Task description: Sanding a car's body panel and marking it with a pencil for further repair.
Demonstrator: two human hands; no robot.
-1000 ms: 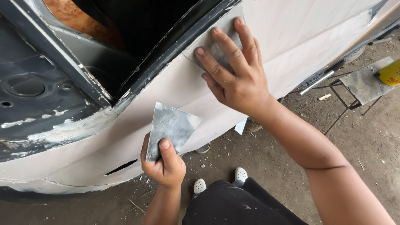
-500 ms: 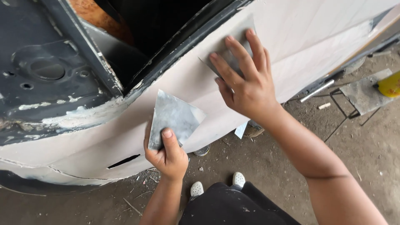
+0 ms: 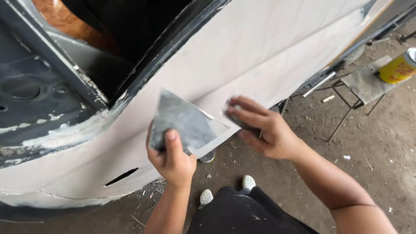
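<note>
Car panel (image 3: 277, 52), pale and filler-coated, tilts across the view above the dirt floor (image 3: 381, 143). Left hand (image 3: 171, 158) grips a grey metal plate (image 3: 184, 123) by its lower edge, flat before the panel. Right hand (image 3: 264, 130) is closed on a small dark scraper (image 3: 236, 115), touching the plate's right corner. Yellow can (image 3: 398, 67) stands on a small stand, well apart.

head view looks down, close, at car panel (image 3: 268, 56).
</note>
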